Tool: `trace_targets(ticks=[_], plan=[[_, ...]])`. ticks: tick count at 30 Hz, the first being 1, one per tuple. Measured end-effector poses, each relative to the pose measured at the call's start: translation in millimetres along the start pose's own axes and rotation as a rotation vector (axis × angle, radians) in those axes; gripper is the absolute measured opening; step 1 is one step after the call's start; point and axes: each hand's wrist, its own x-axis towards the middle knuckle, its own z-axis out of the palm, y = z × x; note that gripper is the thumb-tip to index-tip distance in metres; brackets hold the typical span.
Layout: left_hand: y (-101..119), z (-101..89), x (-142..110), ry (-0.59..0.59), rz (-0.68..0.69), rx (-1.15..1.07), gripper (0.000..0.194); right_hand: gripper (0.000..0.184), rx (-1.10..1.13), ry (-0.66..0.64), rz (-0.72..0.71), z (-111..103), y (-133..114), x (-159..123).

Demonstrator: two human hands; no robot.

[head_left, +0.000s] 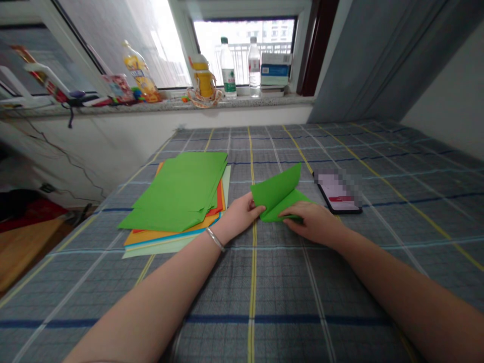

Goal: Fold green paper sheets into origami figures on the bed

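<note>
Left hand point(242, 216) is held with its fingers together, their tips laid against the near corner of a folded sheet of green paper point(280, 195), and a thin silver bangle point(215, 239) is worn on that wrist. Right hand point(313, 223) is laid over the sheet's lower layer, with the fingers closed up along its bottom edge. Whether the paper is actually pinched by either hand cannot be told from this view. The sheet is placed on a plaid bed cover point(264, 287), between a stack of coloured paper point(177, 194) and a phone point(338, 197), with its upper flap raised clear of the lower layer.

Little firm backing is offered by the soft cover, so any crease pressed here could come out uneven. The raised flap could be bent out of line if knocked by the right hand. The sheet could be pushed against the phone, which lies just beside it. The loose top sheets of the stack could be slid askew if brushed by the left arm.
</note>
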Motion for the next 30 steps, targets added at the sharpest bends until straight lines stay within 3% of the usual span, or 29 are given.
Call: trace_targets(ticks=[6,12,30], plan=[[4.4,-2.4,-2.0,0.069,-0.093,0.194,0.035,0.021,0.096,0.053,0.217,1.5,5.7,4.8],[9.2,-2.2,-4.8,0.006,-0.093,0.381,0.025,0.027,0.092,0.093,0.366,10.4,11.8,11.3],[15.4,0.1,-7.0,0.033,-0.127,0.560,0.026,0.035,-0.271,0.020,0.418,14.2,7.0,21.8]])
